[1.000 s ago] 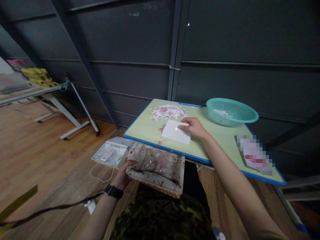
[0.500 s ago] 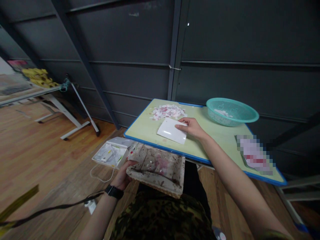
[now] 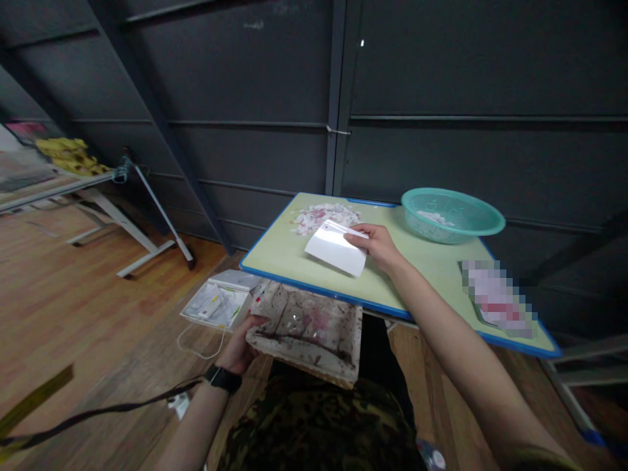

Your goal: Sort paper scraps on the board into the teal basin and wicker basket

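My right hand [image 3: 377,246] pinches the right edge of a glossy white card [image 3: 337,250], which bends a little and is held over the yellow-green tabletop [image 3: 279,245]. Just behind the card lies a pile of small white and pink scraps [image 3: 324,216], partly covered by it. Below the table's front edge, my left hand [image 3: 244,343] grips the left side of a shallow white box [image 3: 304,356] with brown stains. Clear plastic and something pinkish show inside that box.
A green plastic basket [image 3: 454,226] with white pieces inside stands at the back right of the table. A pixelated flat item [image 3: 500,297] lies at the right edge. On the left are an open white box [image 3: 216,304] with a cord, and another table [image 3: 59,186].
The card has tilted and risen slightly in my right hand. My left hand and the stained box stay nearly in place, while the view shifts a little.
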